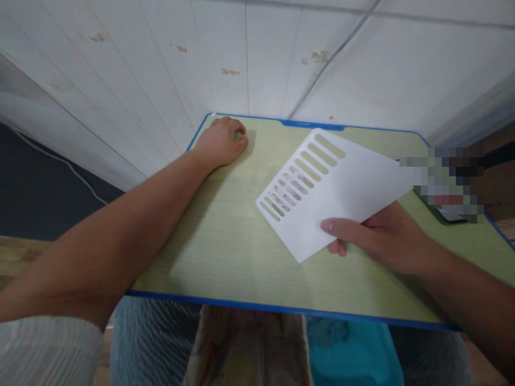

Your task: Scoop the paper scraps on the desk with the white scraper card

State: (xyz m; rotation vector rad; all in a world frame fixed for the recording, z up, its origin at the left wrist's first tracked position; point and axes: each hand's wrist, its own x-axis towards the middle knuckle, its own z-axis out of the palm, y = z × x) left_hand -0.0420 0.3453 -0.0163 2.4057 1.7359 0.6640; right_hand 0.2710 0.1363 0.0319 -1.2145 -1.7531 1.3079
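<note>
My right hand [386, 238] grips a thin white slotted sheet [350, 177], thumb on top and fingers beneath. The sheet looks like stiff plastic and is tilted above the table. A row of long rounded slots, of graded length, runs along its left side. Behind the slots a small patterned patch shows, too covered to name. My left hand [223, 140] rests at the table's back left corner. Its fingers are loosely curled, with a gap between thumb and forefinger and nothing visible in them.
The pale green table [225, 236] has a blue edge and stands against a white panelled wall [265, 59]. A grey cable [333, 56] hangs down behind it. On the right lies a flat dark-edged object [446, 214], partly pixelated. Below the front edge is a blue plastic container [358, 359].
</note>
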